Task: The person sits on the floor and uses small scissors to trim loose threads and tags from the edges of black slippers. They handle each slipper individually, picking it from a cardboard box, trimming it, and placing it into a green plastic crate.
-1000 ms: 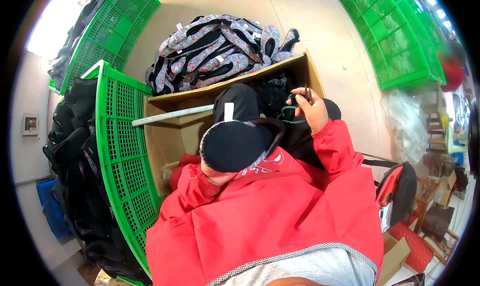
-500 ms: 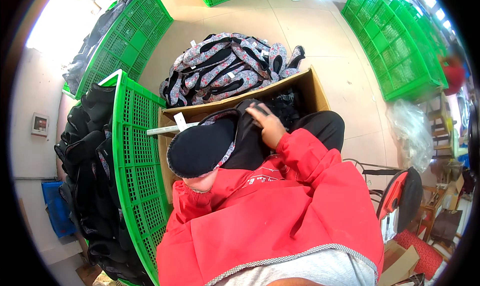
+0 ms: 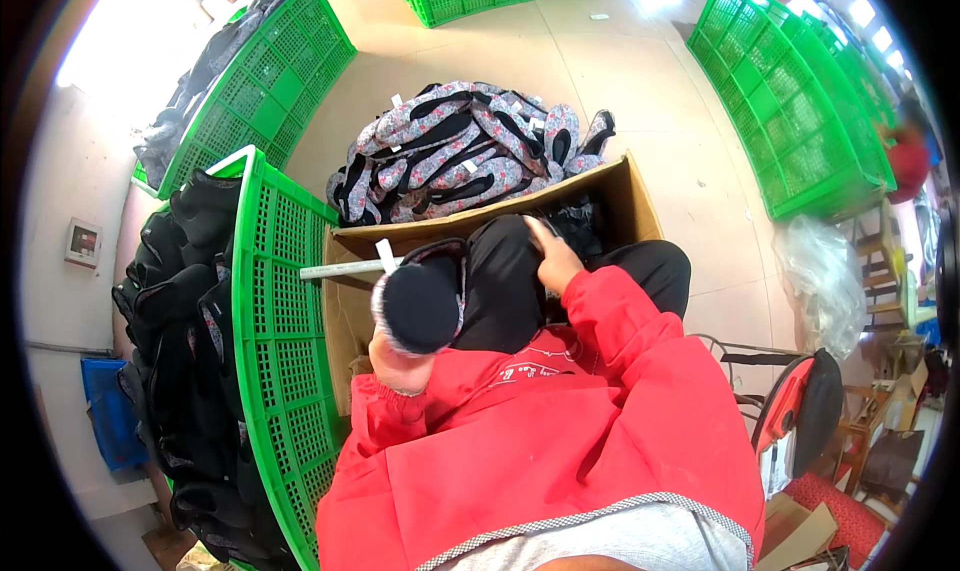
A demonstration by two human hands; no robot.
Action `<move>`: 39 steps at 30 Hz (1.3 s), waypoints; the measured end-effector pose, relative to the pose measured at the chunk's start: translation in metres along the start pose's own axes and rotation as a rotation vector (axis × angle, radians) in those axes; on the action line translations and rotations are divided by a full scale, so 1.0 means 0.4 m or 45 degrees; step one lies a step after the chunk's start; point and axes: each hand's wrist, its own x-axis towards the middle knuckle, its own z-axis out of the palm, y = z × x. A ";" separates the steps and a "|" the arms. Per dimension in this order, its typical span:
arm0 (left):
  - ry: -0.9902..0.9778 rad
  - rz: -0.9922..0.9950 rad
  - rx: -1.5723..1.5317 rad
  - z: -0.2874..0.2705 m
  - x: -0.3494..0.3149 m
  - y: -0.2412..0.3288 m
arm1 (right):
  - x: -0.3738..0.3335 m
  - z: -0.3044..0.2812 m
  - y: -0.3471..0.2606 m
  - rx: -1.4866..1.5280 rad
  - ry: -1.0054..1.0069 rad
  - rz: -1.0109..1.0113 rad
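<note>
In my left hand (image 3: 400,366) is a floral slipper (image 3: 422,306), held upright with its black sole toward me and a white tag sticking up from it. The fingers lie behind the slipper, mostly hidden. My right hand (image 3: 556,255) rests against the side of my right-of-middle black trouser knee, over the cardboard box (image 3: 640,193); one finger is stretched out, and nothing shows in the hand. Inside the box, beside that hand, lies dark material (image 3: 577,224). Just beyond the box is a heap of floral slippers (image 3: 440,156) with black soles and white tags.
At my left stands a green crate (image 3: 285,341), with black slippers (image 3: 180,371) piled beyond its wall. A pale rod (image 3: 345,269) crosses the box's left end. More green crates (image 3: 790,111) stand farther off. A clear plastic bag (image 3: 820,271) and a chair (image 3: 790,401) are on the right.
The slipper in my left hand has turned and drawn in, showing less of its sole. My right hand has slid from the top of the knee to its right side.
</note>
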 end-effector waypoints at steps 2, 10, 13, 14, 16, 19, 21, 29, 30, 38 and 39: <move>0.066 0.041 0.193 -0.004 0.021 -0.015 | 0.055 -0.012 0.135 -0.002 -0.045 0.227; 0.340 0.669 1.521 0.073 0.140 -0.100 | -0.107 -0.103 -0.054 1.102 -0.088 -0.194; 0.292 0.829 1.845 0.131 0.160 -0.129 | -0.138 -0.128 -0.089 0.930 -0.112 -0.359; 0.256 0.841 1.864 0.138 0.164 -0.141 | -0.143 -0.136 -0.095 0.767 -0.068 -0.396; 0.207 0.877 1.907 0.155 0.170 -0.161 | -0.150 -0.146 -0.104 0.855 -0.079 -0.337; 0.165 0.882 1.904 0.190 0.170 -0.173 | -0.156 -0.145 -0.104 0.992 -0.083 -0.285; 0.112 0.876 1.889 0.198 0.176 -0.180 | -0.159 -0.145 -0.096 1.036 -0.037 -0.284; -0.172 0.544 1.390 0.240 0.229 -0.257 | -0.210 -0.200 -0.076 1.094 0.287 -0.376; -0.215 0.462 1.319 0.235 0.236 -0.276 | -0.218 -0.212 -0.078 1.039 0.349 -0.415; -0.166 -0.397 0.195 0.220 0.261 -0.442 | -0.259 -0.259 -0.086 0.668 0.506 -0.370; -0.105 -0.443 0.162 0.212 0.252 -0.448 | -0.260 -0.249 -0.079 0.659 0.491 -0.359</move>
